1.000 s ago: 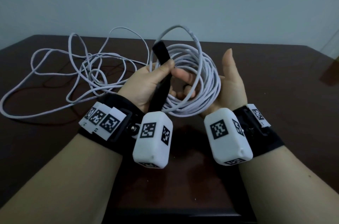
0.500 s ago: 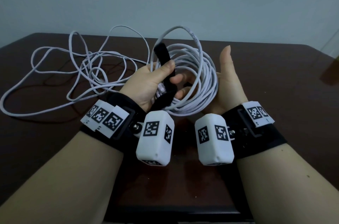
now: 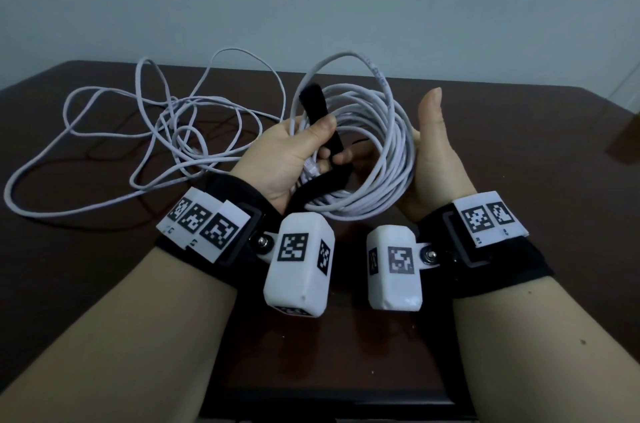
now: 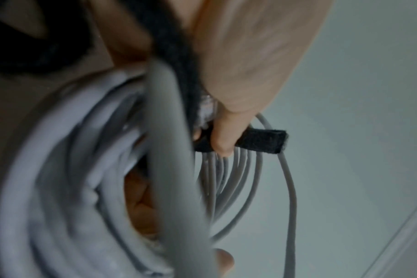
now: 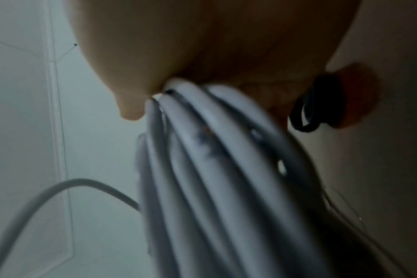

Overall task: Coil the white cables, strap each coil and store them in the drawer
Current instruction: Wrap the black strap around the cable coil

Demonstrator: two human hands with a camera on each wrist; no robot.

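Observation:
A white cable coil [image 3: 391,131] is held upright above the dark table [image 3: 519,180] between both hands. My left hand [image 3: 322,138] grips its left side, and the thumb presses a black strap [image 3: 318,110] against the bundle. The strap's lower end [image 3: 329,180] bends rightward under the strands. My right hand [image 3: 433,152] cups the coil's right side with the thumb pointing up and the fingers curled through the middle toward the strap. The left wrist view shows the strap [image 4: 262,140] crossing the coil [image 4: 60,169]. In the right wrist view the coil [image 5: 214,169] runs across my palm [image 5: 202,47].
A second white cable [image 3: 138,131] lies in loose tangled loops on the table's left half, reaching back to the wall side. A grey wall stands behind the table. The table's front edge [image 3: 329,405] lies just below my wrists.
The strap's lower end, which hung straight down, now bends right under the coil. My right wrist has rolled inward and moved closer to the left one.

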